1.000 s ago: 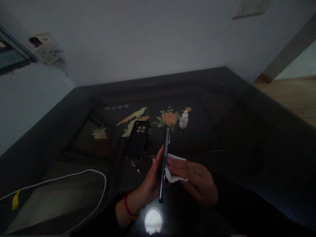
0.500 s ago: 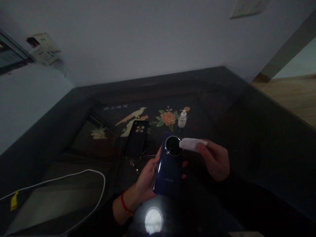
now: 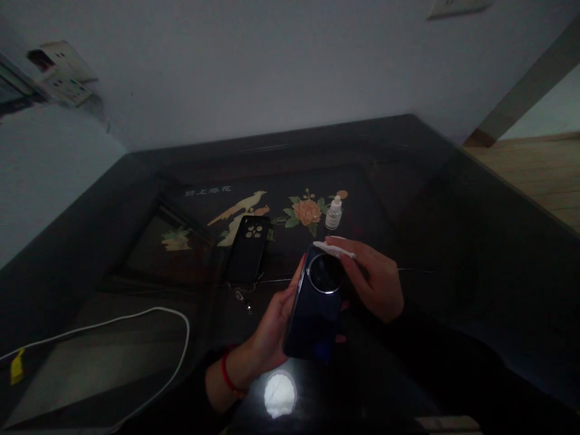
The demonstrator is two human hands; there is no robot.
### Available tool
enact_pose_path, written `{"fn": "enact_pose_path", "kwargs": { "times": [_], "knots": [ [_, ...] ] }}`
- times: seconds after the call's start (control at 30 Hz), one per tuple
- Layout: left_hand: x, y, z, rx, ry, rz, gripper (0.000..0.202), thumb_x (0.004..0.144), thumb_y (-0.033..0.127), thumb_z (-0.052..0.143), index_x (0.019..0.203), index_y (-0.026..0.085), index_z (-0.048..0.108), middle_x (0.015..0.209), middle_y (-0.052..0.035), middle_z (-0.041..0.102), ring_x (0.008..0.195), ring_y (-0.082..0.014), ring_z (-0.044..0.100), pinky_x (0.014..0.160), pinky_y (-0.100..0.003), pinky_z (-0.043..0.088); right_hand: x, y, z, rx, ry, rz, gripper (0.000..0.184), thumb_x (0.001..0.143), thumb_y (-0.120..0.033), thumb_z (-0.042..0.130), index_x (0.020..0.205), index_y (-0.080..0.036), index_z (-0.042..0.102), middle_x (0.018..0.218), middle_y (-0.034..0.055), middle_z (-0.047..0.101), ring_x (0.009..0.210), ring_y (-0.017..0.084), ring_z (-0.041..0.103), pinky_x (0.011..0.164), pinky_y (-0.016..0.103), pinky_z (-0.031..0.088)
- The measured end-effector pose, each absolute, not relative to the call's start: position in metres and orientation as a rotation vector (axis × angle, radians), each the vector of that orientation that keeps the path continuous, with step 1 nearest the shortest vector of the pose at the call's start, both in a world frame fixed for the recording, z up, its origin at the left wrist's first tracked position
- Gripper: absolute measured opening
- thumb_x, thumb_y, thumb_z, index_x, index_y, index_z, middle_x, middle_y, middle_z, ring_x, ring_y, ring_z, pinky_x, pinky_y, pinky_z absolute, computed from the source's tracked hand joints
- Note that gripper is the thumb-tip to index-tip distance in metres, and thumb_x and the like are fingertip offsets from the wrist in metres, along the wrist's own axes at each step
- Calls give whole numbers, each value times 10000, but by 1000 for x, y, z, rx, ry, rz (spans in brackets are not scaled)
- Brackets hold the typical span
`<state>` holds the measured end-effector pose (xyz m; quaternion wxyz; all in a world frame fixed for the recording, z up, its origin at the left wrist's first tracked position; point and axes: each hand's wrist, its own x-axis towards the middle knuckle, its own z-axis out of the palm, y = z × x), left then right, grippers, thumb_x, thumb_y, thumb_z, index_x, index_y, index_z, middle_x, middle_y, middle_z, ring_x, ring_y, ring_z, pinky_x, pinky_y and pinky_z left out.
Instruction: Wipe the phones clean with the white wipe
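Now your left hand [image 3: 272, 329] clamps its fingers around a glossy navy-blue smartphone [image 3: 312, 326], while your right hand [image 3: 374, 284] pinches a thin white wipe [image 3: 334, 248] against its top edge

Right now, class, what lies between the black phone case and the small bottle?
A painted orange flower lies between the phone case and bottle, in the head view.

glossy dark blue phone back [image 3: 315, 329], shiny metal camera ring [image 3: 325, 292], soft white paper wipe [image 3: 335, 248], matt black plastic phone case [image 3: 247, 254], glossy black lacquered table [image 3: 430, 181], smooth plastic dropper bottle [image 3: 334, 215], pale wooden floor [image 3: 530, 175]
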<state>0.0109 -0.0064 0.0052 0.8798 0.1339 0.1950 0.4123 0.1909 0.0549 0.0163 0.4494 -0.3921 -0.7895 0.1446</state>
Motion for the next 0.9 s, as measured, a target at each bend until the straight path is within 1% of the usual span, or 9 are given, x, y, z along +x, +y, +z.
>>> {"fn": "enact_pose_path", "kwargs": {
  "times": [0.1,0.2,0.23,0.3,0.4,0.57,0.73,0.83,0.9],
  "knots": [
    [14,-8,5,253,451,858,512,929,383,365,1427,404,246,1406,-20,426,1182,-314,477,920,-519,405,183,51,14,-686,-2206,120,281,891,-103,460,1126,-61,609,1207,168,617,1207,231,527,993,385,478],
    [15,-8,5,224,493,863,552,892,427,425,1421,303,328,1295,-44,530,1116,-278,514,956,-434,382,182,51,13,-497,-2339,-35,269,886,-122,475,1102,-39,611,1192,180,624,1239,258,491,969,392,503],
    [15,-8,5,222,494,863,557,887,433,433,1417,291,341,1267,-46,548,1100,-272,523,960,-421,374,184,52,13,-489,-2352,-52,267,888,-131,475,1104,-48,609,1188,175,628,1238,256,492,958,392,513],
    [15,-9,6,225,488,875,533,894,425,429,1409,320,347,1247,-25,560,1082,-252,532,965,-407,362,188,55,14,-556,-2326,-56,271,889,-117,469,1121,-60,597,1194,174,624,1234,245,497,958,397,514],
    [13,-9,4,222,463,886,500,909,433,410,1399,365,344,1234,-3,566,1065,-227,538,967,-400,347,191,57,14,-625,-2283,-46,285,880,-81,465,1135,-42,586,1203,195,612,1238,243,494,984,408,495],
    [12,-6,-1,117,464,882,610,874,554,413,1409,263,364,1144,-67,612,1030,-252,557,947,-381,355,180,45,11,-386,-2397,-48,288,912,-145,430,1084,-5,614,1189,201,619,1255,275,468,959,402,508],
    [6,1,6,76,515,976,523,932,525,269,1430,363,273,1257,-40,561,1075,-230,556,974,-392,341,182,39,3,-243,-2459,-33,336,945,-185,363,1094,-4,604,1178,183,631,1254,265,470,971,420,494],
    [4,4,11,90,552,1029,524,944,496,240,1451,373,185,1318,-43,521,1103,-239,547,989,-432,334,197,47,-1,-252,-2430,-30,337,942,-234,391,1093,-13,598,1161,180,641,1250,254,477,937,405,518],
    [2,5,12,103,554,1030,528,947,479,246,1453,399,120,1340,-44,503,1111,-255,547,987,-477,332,209,54,0,-316,-2409,-46,327,928,-256,429,1118,-46,591,1170,170,640,1234,244,497,888,382,547]
  ]
}}
